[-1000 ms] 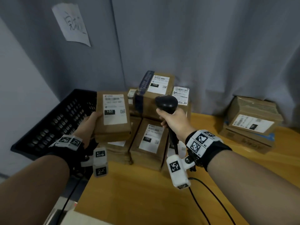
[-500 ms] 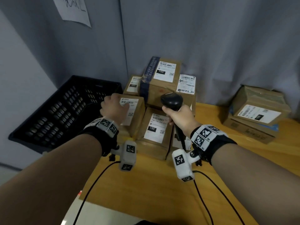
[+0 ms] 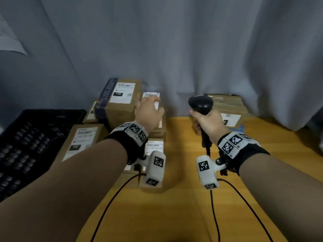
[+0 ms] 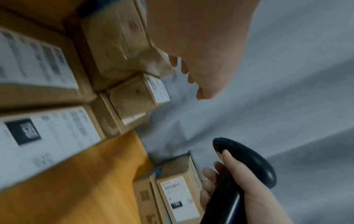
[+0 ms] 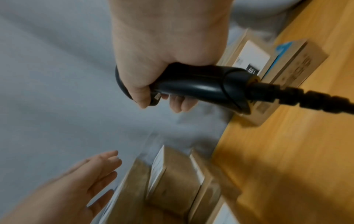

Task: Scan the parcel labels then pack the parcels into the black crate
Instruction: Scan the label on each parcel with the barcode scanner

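Since half a second earlier, the left hand [image 3: 148, 112] had been moved off the front parcel [image 3: 82, 140], which was left on the worktop [image 3: 183, 198] beside the black crate [image 3: 31, 140], toward the small rear parcel [image 3: 153, 100], fingers spread and nothing held. The barcode scanner [image 3: 201, 104] was gripped in the right hand [image 3: 208, 124]. That stacked parcel could be knocked off by a hasty grasp.

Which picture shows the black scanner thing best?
The head view: the whole scanner shows upright in the right hand, head and handle. The left wrist view shows it from the side, bottom cut off. The right wrist view shows mostly handle and cable.
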### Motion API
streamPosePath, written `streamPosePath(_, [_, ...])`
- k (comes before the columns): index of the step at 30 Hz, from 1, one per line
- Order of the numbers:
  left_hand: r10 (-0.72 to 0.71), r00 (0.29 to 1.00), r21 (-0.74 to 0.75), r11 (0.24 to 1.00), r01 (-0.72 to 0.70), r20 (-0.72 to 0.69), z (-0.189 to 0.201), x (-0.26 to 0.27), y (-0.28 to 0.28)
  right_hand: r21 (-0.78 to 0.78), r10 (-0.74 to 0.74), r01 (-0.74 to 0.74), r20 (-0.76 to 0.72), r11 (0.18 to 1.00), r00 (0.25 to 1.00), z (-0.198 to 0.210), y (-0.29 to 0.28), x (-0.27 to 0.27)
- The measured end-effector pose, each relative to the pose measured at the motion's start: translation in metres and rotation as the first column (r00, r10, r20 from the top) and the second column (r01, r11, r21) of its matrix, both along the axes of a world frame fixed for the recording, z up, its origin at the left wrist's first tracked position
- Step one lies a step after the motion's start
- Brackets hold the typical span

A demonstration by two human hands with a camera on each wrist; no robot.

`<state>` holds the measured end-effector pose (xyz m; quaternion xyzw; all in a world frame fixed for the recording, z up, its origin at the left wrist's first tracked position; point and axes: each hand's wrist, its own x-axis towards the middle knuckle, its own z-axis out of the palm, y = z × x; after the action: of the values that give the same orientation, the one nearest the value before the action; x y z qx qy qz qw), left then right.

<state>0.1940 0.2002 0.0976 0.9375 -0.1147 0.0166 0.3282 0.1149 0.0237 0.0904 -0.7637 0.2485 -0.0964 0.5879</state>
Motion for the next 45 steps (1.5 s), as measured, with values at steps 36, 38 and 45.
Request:
streamPosePath(36, [-0.174, 0.824, -0.463, 0.879, -0.118, -0.539, -0.087, 0.009, -0.205, 0.219, -0.040, 0.058, -0.088, 0.974, 0.995, -0.055, -0.228, 0.008])
streamPosePath(38, [-0.166, 0.853, -0.504, 0.854, -0.127, -0.496, -0.077, 0.006, -0.198, 0.193, -0.012, 0.029, -0.088, 0.981, 0.996, -0.047, -0.220, 0.006])
streamPosePath(45, [-0.028, 0.933, -0.499, 0.851, -0.165, -0.358, -0.038, -0.005, -0.163, 0.218, 0.073, -0.047, -0.111, 0.975, 0.991, -0.023, -0.200, -0.005])
